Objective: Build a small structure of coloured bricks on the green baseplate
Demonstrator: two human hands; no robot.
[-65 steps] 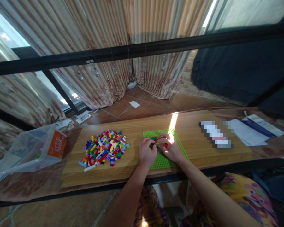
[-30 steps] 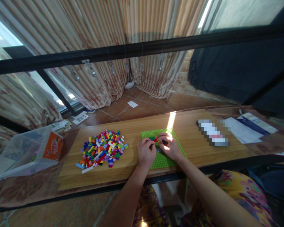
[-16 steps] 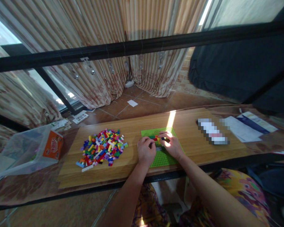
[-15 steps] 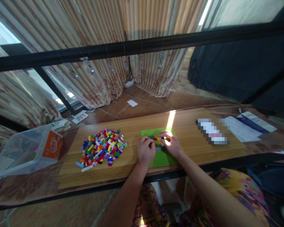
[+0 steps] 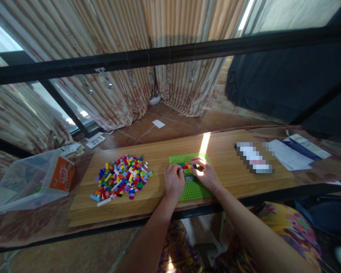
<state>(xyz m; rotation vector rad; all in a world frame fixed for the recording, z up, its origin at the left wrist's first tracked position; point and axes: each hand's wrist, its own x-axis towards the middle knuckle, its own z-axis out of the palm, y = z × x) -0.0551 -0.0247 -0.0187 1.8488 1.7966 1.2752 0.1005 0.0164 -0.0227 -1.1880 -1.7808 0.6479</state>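
A green studded baseplate lies on the wooden board, with a short row of coloured toy bricks near its upper middle. Red, yellow, orange and dark blue show in that row. Just below it sits a pale grey-lilac brick. My left hand has its fingers curled against the row's left end. At the right end, my right hand pinches the row between thumb and fingers. The fingers partly cover the bricks, so their exact contact is hard to see.
A heap of mixed toy bricks spreads over the board on the left. Beyond it stands a clear plastic bin with an orange label. A blurred-out phone-like object and papers lie to the right.
My right fingers have shifted slightly at the row's right end, and more of the coloured bricks shows between the hands. My left hand has barely moved.
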